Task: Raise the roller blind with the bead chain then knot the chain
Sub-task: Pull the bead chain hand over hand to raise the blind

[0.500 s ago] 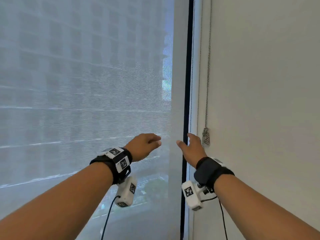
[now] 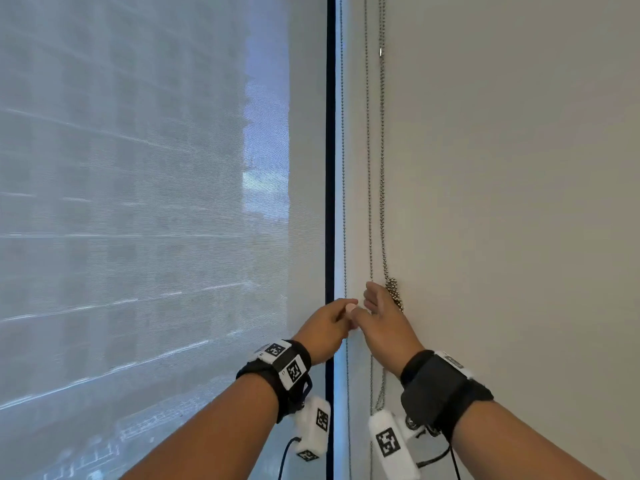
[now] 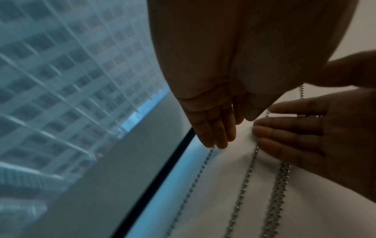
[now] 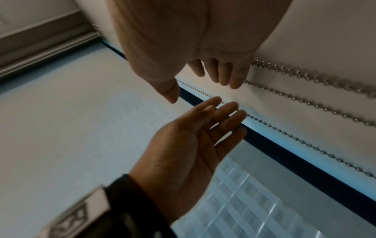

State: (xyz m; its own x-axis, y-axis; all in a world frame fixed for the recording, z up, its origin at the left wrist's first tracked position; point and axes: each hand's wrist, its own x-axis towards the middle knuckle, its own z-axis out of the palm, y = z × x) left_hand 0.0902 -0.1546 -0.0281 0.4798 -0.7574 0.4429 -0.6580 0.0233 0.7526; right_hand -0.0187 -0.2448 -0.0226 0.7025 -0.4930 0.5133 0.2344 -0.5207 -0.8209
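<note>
Metal beads strung on a thin line make up the bead chain [image 2: 344, 202], which hangs straight down in the narrow strip between the dark window frame [image 2: 330, 168] and the white wall [image 2: 502, 202]. A second strand [image 2: 369, 168] is seen just to its right, and further right a thicker doubled chain [image 2: 382, 168] ends in a bunched knot [image 2: 394, 292] against the wall. The roller blind [image 2: 138, 202], a translucent mesh fabric, is still let down over the glass.

Nothing is gripped yet. The left hand [image 2: 325, 327] is held with fingers nearly straight, the fingertips [image 3: 213, 143] at the leftmost strand; whether they actually touch it cannot be told. The right hand [image 2: 384, 320] is likewise spread and relaxed, its fingertips [image 4: 231, 80] close to the second strand, with no bead pinched.

The chain is judged to be light, fully limp and somewhat slippery, so a flat push would only swing it aside. It is best taken in a pinch between thumb and forefinger, where the beads give a stop against sliding. A steady downward pull on one strand should be preferred to a jerk, since a thin chain may be snapped or derailed above. Which strand raises the blind cannot be read from here. For the knot, enough slack must be gathered low down.
</note>
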